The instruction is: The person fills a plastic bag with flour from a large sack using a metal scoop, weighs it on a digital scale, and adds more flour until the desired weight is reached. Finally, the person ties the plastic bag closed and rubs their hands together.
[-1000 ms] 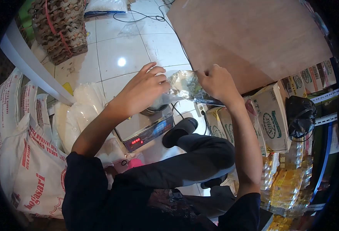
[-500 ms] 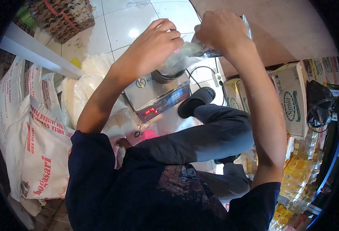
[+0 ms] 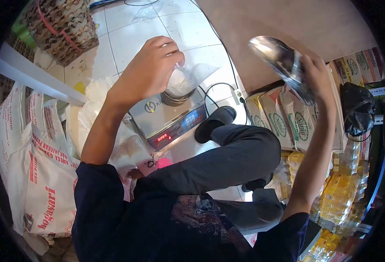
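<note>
My left hand (image 3: 155,65) is closed on the top of a clear plastic bag (image 3: 181,82), which hangs into or over a dark round container (image 3: 178,99). That container sits on a digital scale (image 3: 157,118) with a lit red display. On the right, my right hand (image 3: 317,76) grips a shiny metallic object (image 3: 284,65), perhaps a scoop or bowl, held tilted above the brown surface; its exact shape is blurred.
White printed sacks (image 3: 48,183) and clear bags of white contents (image 3: 122,135) stand at the left. An egg-tray stack (image 3: 61,26) is at the upper left. Cartons (image 3: 306,118) and yellow bottles (image 3: 341,196) line the right. A cable (image 3: 227,56) crosses the floor.
My right hand has moved right, away from the bag, with the metallic object. My left hand has shifted left and down slightly. The bag and container now show more clearly, and the scale's red reading has changed.
</note>
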Available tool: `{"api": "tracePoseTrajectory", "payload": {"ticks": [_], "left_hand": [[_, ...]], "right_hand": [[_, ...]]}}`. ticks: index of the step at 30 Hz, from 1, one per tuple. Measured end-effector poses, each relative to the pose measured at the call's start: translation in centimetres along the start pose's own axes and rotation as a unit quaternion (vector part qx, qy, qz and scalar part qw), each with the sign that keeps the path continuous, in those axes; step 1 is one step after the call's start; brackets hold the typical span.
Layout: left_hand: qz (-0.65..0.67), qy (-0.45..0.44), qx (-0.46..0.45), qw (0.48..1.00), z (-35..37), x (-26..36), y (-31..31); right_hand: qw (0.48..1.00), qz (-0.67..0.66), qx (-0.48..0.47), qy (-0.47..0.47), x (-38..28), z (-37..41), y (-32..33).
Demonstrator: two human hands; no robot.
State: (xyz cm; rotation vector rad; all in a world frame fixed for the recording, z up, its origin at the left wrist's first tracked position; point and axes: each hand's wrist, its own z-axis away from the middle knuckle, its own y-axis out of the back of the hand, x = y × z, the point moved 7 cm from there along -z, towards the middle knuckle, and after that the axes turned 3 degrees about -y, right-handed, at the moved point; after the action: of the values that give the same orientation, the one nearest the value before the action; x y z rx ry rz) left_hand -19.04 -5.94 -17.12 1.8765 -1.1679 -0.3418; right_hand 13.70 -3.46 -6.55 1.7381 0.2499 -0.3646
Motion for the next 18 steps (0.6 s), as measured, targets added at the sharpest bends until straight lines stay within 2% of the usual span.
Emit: {"api": "tracePoseTrajectory", "payload": {"ticks": [2,4,6,8,11,14,15,18], "left_hand": [[0.009,-0.006,0.008,1.000,-0.8,1.0,0.3],[0.025,-0.032,0.031,0.999,-1.8,2.2,0.9],[0.048,-0.074,0.071,0.994,-2.8,4.1,1.5],[0.085,-0.129,0.106,0.982,-4.3,6.2,1.5],[0.163,-0.218,0.169,0.947,-7.7,10.1,0.7],[0.204,-0.295,0.253,0.899,-11.6,15.9,-1.0],[0.236,-0.320,0.253,0.882,-13.3,18.5,-1.6],[0.272,-0.389,0.147,0.868,-16.4,26.7,-2.2]], "right_hand": [[0.986,-0.128,0.068,-0.078,5.2,2.6,3.2],[0.979,-0.157,0.054,-0.116,10.5,5.2,6.3],[0.934,-0.261,0.150,-0.193,18.5,8.7,8.9],[0.902,-0.304,0.213,-0.222,26.0,13.2,10.8],[0.860,-0.394,0.218,-0.240,30.4,19.8,9.8],[0.831,-0.427,0.187,-0.305,35.4,25.3,7.3],[0.783,-0.446,0.270,-0.339,34.2,26.6,6.2],[0.769,-0.457,0.263,-0.360,39.0,30.2,3.5]]}}
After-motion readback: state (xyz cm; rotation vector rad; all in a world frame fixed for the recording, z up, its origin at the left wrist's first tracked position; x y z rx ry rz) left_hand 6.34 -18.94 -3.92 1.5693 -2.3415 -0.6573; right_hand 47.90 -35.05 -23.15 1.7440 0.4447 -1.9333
